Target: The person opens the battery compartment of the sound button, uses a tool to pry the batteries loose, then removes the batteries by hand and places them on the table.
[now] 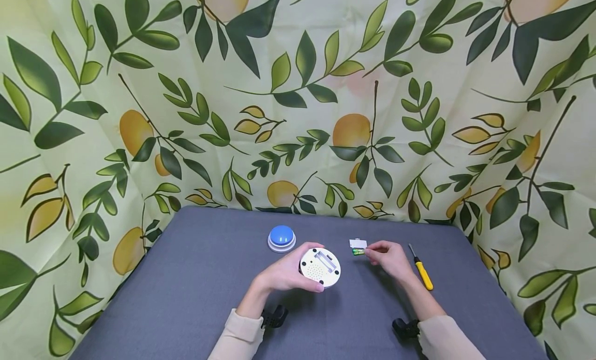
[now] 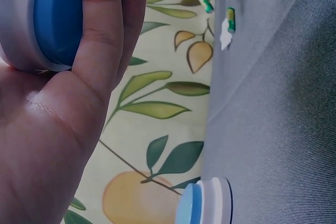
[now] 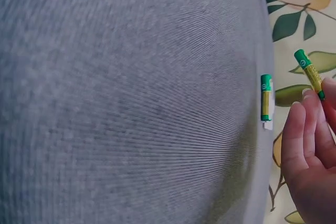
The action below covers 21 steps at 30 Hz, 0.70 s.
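My left hand [image 1: 286, 271] grips a round white push-button device [image 1: 314, 272] by its rim. Its underside, with dark feet and an uncovered battery compartment [image 1: 327, 261], faces the head camera; the blue dome [image 2: 58, 22] shows in the left wrist view. Between thumb and fingertips, my right hand [image 1: 390, 259] pinches a green-and-yellow battery [image 3: 310, 74], raised above the table. A second such battery [image 3: 265, 98] lies on the table, beside a small white cover [image 1: 358, 243].
Behind my left hand, another white button with a blue dome [image 1: 281, 236] stands upright. A yellow-handled screwdriver [image 1: 423, 274] lies right of my right hand. The grey table [image 1: 195, 282] ends at a leaf-patterned cloth [image 1: 298, 143] at the back and sides.
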Each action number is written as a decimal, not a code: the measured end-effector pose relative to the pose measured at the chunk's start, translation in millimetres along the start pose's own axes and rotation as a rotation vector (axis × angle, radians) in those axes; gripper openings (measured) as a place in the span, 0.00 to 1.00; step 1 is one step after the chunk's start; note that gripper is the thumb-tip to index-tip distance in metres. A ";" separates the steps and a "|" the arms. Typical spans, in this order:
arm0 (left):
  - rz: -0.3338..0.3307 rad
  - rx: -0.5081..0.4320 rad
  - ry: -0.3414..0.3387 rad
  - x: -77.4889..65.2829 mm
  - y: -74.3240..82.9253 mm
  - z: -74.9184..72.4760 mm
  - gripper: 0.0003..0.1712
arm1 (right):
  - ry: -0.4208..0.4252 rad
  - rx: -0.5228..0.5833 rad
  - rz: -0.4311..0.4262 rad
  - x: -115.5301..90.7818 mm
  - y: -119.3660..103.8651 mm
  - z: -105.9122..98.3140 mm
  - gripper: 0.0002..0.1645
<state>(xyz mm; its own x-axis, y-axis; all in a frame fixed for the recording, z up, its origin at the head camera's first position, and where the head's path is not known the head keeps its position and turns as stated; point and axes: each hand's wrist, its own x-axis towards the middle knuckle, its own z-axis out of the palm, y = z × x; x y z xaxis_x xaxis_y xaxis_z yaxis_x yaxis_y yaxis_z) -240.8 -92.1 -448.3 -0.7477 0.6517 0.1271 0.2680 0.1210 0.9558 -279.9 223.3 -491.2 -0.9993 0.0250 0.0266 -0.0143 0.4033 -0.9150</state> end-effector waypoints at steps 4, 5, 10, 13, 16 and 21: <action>0.002 0.000 0.001 -0.5 0.2 -0.2 0.49 | 0.012 -0.037 0.018 4.4 3.9 3.9 0.11; 0.004 -0.001 0.001 -0.2 0.3 -0.2 0.49 | 0.016 -0.047 0.017 5.0 4.6 4.5 0.10; 0.008 0.000 -0.002 0.9 0.3 -0.2 0.49 | 0.024 -0.109 0.007 7.3 10.7 5.4 0.09; 0.007 0.003 -0.004 0.9 -0.2 -0.1 0.50 | 0.020 -0.137 0.005 8.5 14.8 5.1 0.09; 0.008 -0.001 -0.005 0.8 -0.6 0.6 0.49 | 0.024 -0.183 -0.005 9.9 16.8 5.1 0.08; 0.002 -0.009 -0.004 1.1 -1.6 1.4 0.49 | 0.028 -0.317 -0.058 12.3 17.6 6.0 0.08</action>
<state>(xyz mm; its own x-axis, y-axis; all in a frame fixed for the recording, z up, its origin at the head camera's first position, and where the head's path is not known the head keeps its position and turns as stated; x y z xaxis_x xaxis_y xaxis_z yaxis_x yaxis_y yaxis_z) -241.2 -90.6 -450.1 -0.7450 0.6547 0.1281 0.2638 0.1128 0.9580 -292.6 225.2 -509.3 -0.9958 0.0171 0.0900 -0.0554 0.6698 -0.7404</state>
